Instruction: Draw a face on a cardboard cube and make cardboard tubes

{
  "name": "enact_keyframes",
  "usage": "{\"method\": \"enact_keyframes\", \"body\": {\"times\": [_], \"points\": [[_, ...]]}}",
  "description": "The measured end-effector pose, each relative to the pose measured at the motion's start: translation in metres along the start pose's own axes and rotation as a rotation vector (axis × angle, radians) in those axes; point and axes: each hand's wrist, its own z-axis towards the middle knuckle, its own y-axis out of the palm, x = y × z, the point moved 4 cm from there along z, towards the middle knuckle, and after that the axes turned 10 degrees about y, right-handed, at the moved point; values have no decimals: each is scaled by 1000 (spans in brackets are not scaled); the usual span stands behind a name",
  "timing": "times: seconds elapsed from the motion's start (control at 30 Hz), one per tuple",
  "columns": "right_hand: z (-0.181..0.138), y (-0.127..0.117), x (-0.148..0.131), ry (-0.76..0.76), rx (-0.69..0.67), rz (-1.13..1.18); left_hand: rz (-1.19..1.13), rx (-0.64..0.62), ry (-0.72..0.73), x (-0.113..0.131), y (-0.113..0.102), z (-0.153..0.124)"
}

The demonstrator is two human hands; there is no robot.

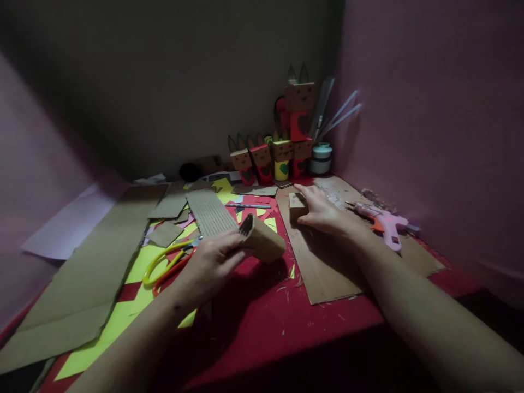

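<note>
Around the work, the tabletop (254, 311) is carrying plenty of clutter. Left of centre, scissors (171, 248) are lying just beside the left wrist, and a ridged cardboard strip (210, 213) is stretching out beyond the left hand (218, 261). A large cardboard piece (88, 267) is filling the left of the frame, overlapping yellow paper (126, 322). A pencil (251, 206) is lying among scraps near the centre. At right, a pink glue gun (388, 222) is resting beyond the right forearm. In the upper centre, a row of cardboard figures (281, 168) is standing against the wall, one more figure (301, 109) rising above it, with a lidded container (321, 159) beside them.

The hands are working apart. Near the centre, the left one is gripping a cardboard tube (266, 240) by its upper-left end; the tube's long axis is slanting down to the right, its open end facing the upper left. Right of centre, the right hand (321, 212) is clasping a small cardboard box (297, 209) over a flat cardboard sheet (327, 273). One face of the box is pointing toward the viewer, perhaps bearing faint marks, though dim light is blurring them.
</note>
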Motion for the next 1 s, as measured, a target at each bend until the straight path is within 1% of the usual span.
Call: {"method": "enact_keyframes", "body": {"times": [0.07, 0.13, 0.17, 0.23, 0.3, 0.33, 0.4, 0.43, 0.47, 0.5, 0.57, 0.63, 0.77, 0.87, 1.0], "points": [[0, 0, 2, -2, 4, 1, -312, 49, -206, -9, -1, 1], [1, -2, 3, 36, 12, 41, -649, 164, -407, -20, 3, -1], [1, -5, 2, 73, 19, 83, -797, 241, -475, -25, 6, -2], [0, -13, -1, 153, 52, 180, -990, 409, -569, -33, 13, -4], [-3, -20, -9, 213, 32, 410, -1065, 547, -631, -40, 18, -5], [-6, -20, -15, 230, -24, 600, -1080, 592, -640, -43, 20, -6], [-12, -17, -30, 216, -183, 1033, -1095, 633, -620, -44, 20, -5], [-16, -15, -36, 204, -229, 1177, -1096, 631, -599, -44, 20, -4], [-19, -13, -41, 184, -251, 1261, -1092, 615, -576, -44, 19, -3], [-21, -11, -45, 169, -246, 1299, -1082, 591, -556, -43, 18, -3], [-26, -7, -49, 132, -214, 1281, -1044, 542, -528, -41, 16, -3], [-30, -5, -52, 116, -178, 1207, -988, 506, -499, -39, 16, -3], [-38, -9, -57, 163, -110, 1081, -862, 486, -472, -36, 18, -5], [-43, -11, -64, 188, -108, 1031, -790, 484, -474, -33, 19, -7], [-47, -9, -68, 167, -127, 988, -676, 474, -451, -27, 17, -8]]}}
